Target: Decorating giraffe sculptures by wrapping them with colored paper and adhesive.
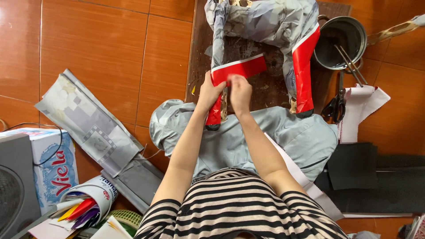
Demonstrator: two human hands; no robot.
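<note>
Head view, looking straight down. I see my left hand [209,92] and right hand [239,91] side by side in the upper middle of the frame, both pinching a strip of glossy red paper with a white edge [239,68]. Left fingers [216,81] are clenched on the strip's lower left end, right fingers [234,80] grasp it just beside them. The strip runs up and to the right from the hands and lies against the front leg of a papier-mâché animal figure covered in grey newspaper [265,20]. That leg [214,116] is already red below my left hand with a dark tip. The figure's other leg, wrapped in the same red paper [303,73], stands to the right, well apart from the hands. The figure stands on a dark brown wooden board [265,88] laid on the orange tiled floor [102,48].

A round metal pot holding thin sticks [340,42] sits in the upper right, touching the board's edge. Black-handled scissors [336,106] lie just below it, beside a sheet of white paper [367,104]. A grey cloth [230,141] covers my lap, under the forearms. Folded newspaper sheets [88,124] lie on the floor at left. A white cup of coloured paper scraps [88,201] sits in the lower left, near a blue and white carton [51,170].
</note>
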